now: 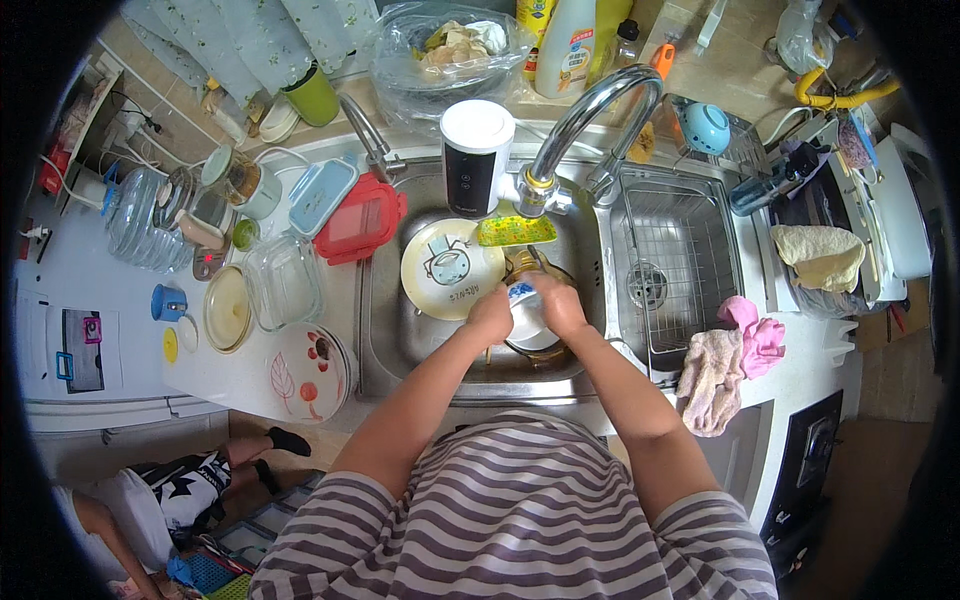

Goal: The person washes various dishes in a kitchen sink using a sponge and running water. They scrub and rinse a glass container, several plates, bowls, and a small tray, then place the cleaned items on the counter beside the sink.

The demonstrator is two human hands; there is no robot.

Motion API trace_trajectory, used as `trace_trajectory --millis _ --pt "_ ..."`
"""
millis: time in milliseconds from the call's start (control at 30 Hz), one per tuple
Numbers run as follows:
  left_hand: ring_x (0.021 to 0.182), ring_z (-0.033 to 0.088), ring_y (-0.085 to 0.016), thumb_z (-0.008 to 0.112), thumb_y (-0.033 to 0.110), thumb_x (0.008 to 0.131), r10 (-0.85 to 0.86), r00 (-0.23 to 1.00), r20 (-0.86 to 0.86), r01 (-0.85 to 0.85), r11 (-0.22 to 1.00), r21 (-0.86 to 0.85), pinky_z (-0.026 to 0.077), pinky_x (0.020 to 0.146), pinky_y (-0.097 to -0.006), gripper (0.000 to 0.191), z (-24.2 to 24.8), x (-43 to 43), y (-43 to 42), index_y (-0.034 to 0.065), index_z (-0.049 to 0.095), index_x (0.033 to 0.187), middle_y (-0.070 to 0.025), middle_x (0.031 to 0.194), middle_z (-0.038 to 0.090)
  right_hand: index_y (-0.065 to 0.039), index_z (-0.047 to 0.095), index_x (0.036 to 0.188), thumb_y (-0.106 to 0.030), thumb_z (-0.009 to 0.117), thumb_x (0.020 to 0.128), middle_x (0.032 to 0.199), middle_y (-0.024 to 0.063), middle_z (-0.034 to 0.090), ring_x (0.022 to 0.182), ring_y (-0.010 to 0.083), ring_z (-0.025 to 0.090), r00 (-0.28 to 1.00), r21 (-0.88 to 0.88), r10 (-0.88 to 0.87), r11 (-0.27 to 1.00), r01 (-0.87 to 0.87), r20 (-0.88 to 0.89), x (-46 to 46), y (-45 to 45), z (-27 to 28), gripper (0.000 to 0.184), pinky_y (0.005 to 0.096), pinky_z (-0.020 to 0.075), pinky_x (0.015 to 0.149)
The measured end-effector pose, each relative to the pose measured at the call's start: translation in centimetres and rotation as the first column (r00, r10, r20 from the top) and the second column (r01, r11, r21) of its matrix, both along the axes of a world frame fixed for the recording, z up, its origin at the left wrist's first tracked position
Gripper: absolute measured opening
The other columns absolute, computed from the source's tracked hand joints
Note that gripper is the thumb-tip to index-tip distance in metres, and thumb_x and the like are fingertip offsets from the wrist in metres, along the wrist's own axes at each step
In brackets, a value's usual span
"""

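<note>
Over the left basin of a stainless steel sink [382,337], my left hand [493,315] and my right hand [561,304] grip a white bowl with a blue pattern [523,290] from both sides. My fingers cover much of it. Beneath it sits an amber glass bowl [551,356], partly hidden, with a utensil handle at its far side. A cream plate with a cartoon drawing [450,266] lies to the left of my hands. Behind them is a yellow-green patterned sponge [517,231].
A chrome faucet [592,90] with a white unit [478,161] arches over the sink. Stacked plates [307,375], a glass container [285,281] and a red lid [360,220] crowd the left counter. A wire basket [675,255] fills the right basin. Another person [127,510] is at lower left.
</note>
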State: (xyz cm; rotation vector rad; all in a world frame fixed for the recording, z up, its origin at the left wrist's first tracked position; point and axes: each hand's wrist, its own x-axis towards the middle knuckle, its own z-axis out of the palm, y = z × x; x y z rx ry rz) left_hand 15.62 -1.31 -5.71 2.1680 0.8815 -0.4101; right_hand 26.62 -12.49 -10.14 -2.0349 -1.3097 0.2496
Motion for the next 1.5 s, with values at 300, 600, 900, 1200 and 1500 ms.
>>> trace_trajectory --millis 300,600,900,1200,1500 --pt "0.096 0.055 -0.038 0.041 -0.001 0.077 0.715 0.581 0.389 -0.465 0.683 -0.563 0.043 0.082 -0.0461 0.049 -3.7 -0.1 -2.5 0.0012 0.031 0.125 -0.0252 0.103 0.054 0.000 0.062 0.093 -0.006 0.059 0.074 0.082 0.0111 0.065 0.073 0.0212 0.062 0.324 -0.282 -0.566 0.733 0.619 -0.758 -2.3 1.4 -0.1 0.021 0.0318 0.0471 0.066" --pt "0.072 0.062 -0.034 0.039 -0.003 0.077 -0.319 0.947 0.028 0.299 0.914 0.273 0.052 0.055 -0.0376 0.027 -2.1 0.2 0.5 -0.0071 0.043 0.104 -0.0241 0.087 0.059 -0.006 0.055 0.101 -0.002 0.044 0.076 0.100 0.0153 0.059 0.085 0.0289 0.060 0.942 -0.118 0.241 0.969 -0.219 0.235 -0.4 0.4 1.8 0.028 0.0370 0.0488 0.071" --pt "0.067 0.063 -0.028 0.032 -0.004 0.083 0.830 0.500 0.248 -0.411 0.479 -0.776 0.054 0.049 -0.0337 0.055 -3.6 -1.8 -3.6 0.0052 0.011 0.134 -0.0215 0.103 0.053 0.001 0.062 0.095 -0.007 0.057 0.076 0.081 0.0146 0.064 0.075 0.0265 0.061 0.478 -0.222 -0.515 0.810 0.543 -0.711 -2.6 1.2 -1.6 0.021 0.0320 0.0461 0.067" --pt "0.049 0.060 -0.027 0.040 0.017 0.085 0.604 0.782 0.155 -0.331 0.612 -0.718 0.051 0.040 -0.0341 0.043 -6.4 -2.7 1.1 0.0022 0.028 0.124 -0.0216 0.095 0.054 -0.002 0.041 0.104 -0.009 0.069 0.061 0.095 0.0201 0.055 0.090 0.0347 0.055 0.963 -0.166 -0.265 0.948 0.270 0.054 -0.8 1.6 5.0 0.052 0.0415 0.0445 0.072" --pt "0.049 0.058 -0.025 0.037 0.053 0.086 0.663 0.732 0.153 -0.358 0.566 -0.743 0.050 0.039 -0.0301 0.063 -2.3 -2.8 1.3 0.0042 0.032 0.125 -0.0184 0.104 0.049 0.001 0.043 0.114 -0.020 0.060 0.070 0.109 0.0187 0.047 0.103 0.0334 0.045 0.897 -0.104 0.402 0.900 -0.424 -0.184 -5.5 0.3 6.3 0.052 0.0393 0.0348 0.092"
